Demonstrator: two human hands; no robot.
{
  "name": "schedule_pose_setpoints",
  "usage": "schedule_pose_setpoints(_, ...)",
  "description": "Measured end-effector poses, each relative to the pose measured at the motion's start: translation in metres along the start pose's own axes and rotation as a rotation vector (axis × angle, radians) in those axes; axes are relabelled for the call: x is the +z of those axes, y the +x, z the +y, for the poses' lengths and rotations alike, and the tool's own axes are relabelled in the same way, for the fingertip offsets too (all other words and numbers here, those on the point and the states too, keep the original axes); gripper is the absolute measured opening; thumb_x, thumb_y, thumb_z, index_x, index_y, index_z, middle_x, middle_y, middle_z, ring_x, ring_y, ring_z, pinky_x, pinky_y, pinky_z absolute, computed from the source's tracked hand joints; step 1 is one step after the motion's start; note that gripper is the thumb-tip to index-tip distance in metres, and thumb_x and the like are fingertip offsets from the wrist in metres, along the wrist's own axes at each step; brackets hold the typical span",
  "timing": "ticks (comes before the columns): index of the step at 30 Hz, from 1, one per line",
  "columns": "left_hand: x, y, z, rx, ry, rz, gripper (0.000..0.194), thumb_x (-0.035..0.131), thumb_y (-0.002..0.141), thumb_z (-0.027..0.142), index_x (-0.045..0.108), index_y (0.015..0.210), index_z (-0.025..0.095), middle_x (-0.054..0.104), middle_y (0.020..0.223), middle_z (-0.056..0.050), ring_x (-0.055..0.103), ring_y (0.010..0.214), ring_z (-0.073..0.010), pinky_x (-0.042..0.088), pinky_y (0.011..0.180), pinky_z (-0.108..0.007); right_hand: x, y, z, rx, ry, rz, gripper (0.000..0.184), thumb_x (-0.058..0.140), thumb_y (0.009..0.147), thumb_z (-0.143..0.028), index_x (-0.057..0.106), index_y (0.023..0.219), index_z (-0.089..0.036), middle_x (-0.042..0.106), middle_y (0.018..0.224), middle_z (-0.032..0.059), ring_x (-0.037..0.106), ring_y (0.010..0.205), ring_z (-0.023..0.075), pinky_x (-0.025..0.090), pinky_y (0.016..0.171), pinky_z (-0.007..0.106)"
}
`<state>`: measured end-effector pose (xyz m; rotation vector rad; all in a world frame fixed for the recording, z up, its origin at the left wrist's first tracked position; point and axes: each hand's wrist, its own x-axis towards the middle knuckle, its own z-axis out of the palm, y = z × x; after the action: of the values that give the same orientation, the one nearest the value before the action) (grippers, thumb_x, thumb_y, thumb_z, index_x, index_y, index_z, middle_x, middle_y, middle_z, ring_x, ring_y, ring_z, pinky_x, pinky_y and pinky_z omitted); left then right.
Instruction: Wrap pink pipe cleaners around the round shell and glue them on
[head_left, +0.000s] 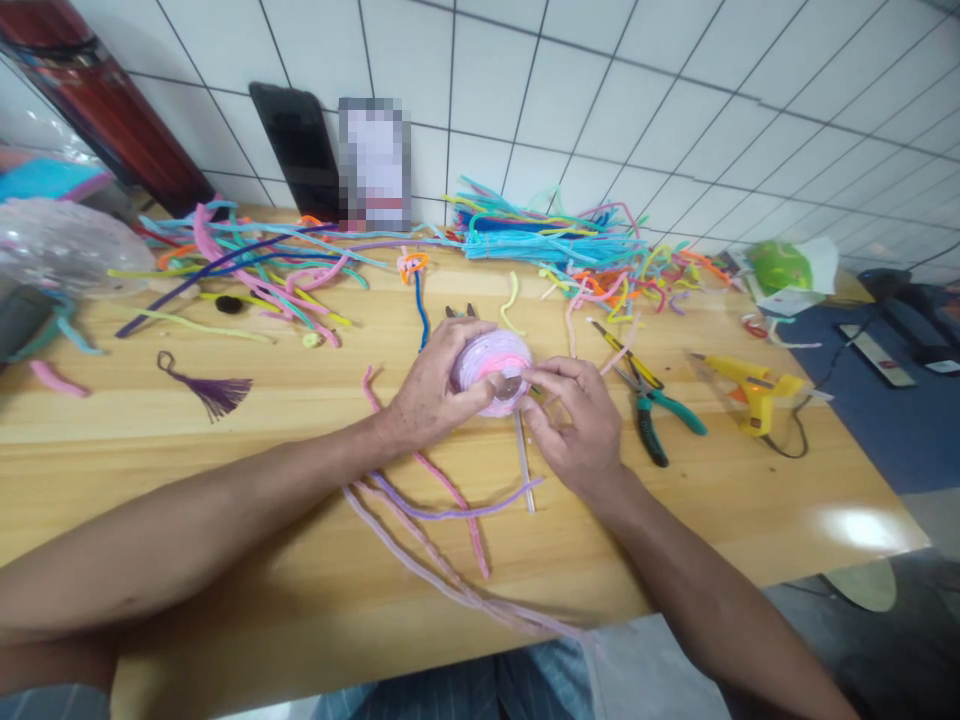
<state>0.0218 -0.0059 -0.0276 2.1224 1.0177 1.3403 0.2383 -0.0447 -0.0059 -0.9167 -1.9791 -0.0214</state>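
A round coil of lilac and pink pipe cleaners (491, 348) is held up over the table, with a dark, shiny spot near its middle. My left hand (431, 395) wraps around its left side, the thumb lying across the face. At the right rim, my right hand (581, 420) grips the coil between thumb and fingers. Below the hands lie a pink pipe cleaner (446, 477), a lilac pipe cleaner (450, 514) and paler pipe cleaners (420, 548). A clear rod (524, 465) lies just under the coil.
Right of my hands are green-handled pliers (652, 420), a yellow craft knife (637, 362) and a yellow glue gun (754, 392). Along the tiled wall lie a blue pipe-cleaner bundle (547, 240), a phone (296, 150) and a red flask (112, 110). A purple tassel (210, 388) lies left.
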Motion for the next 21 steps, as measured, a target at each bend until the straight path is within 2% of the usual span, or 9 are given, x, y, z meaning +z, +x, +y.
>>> schedule_pose_setpoints(6, 0.0031, -0.0019, 0.0023, -0.061, -0.036, 0.051, 0.049, 0.066, 0.099, 0.053, 0.057, 0.135, 0.020, 0.066, 0.129, -0.011, 0.063, 0.121, -0.0264, 0.054, 0.106, -0.042, 0.0016, -0.0008, -0.0014, -0.014, 0.000, -0.007, 0.039, 0.071, 0.094, -0.012, 0.067, 0.130, -0.026, 0.073, 0.116, 0.0094, 0.072, 0.107, 0.0236, 0.064, 0.091, 0.042)
schedule_pose_setpoints(14, 0.0057, -0.0039, 0.0040, -0.002, -0.025, 0.038, 0.044, 0.067, 0.100, 0.044, 0.056, 0.135, 0.020, 0.065, 0.129, -0.011, 0.062, 0.121, -0.0261, 0.052, 0.107, -0.043, 0.0005, -0.0018, -0.0003, -0.001, -0.052, 0.014, 0.040, 0.062, 0.098, -0.007, 0.071, 0.130, -0.030, 0.076, 0.111, 0.0064, 0.074, 0.101, 0.0206, 0.063, 0.087, 0.038)
schedule_pose_setpoints(21, 0.0072, -0.0051, 0.0014, 0.027, -0.034, 0.028, 0.045, 0.068, 0.097, 0.037, 0.052, 0.137, 0.022, 0.062, 0.132, -0.013, 0.061, 0.126, -0.0277, 0.051, 0.110, -0.047, -0.0008, 0.0021, 0.0058, 0.037, -0.065, 0.038, 0.017, 0.071, 0.096, -0.014, 0.074, 0.108, -0.026, 0.079, 0.096, 0.0035, 0.075, 0.092, 0.0201, 0.062, 0.083, 0.035)
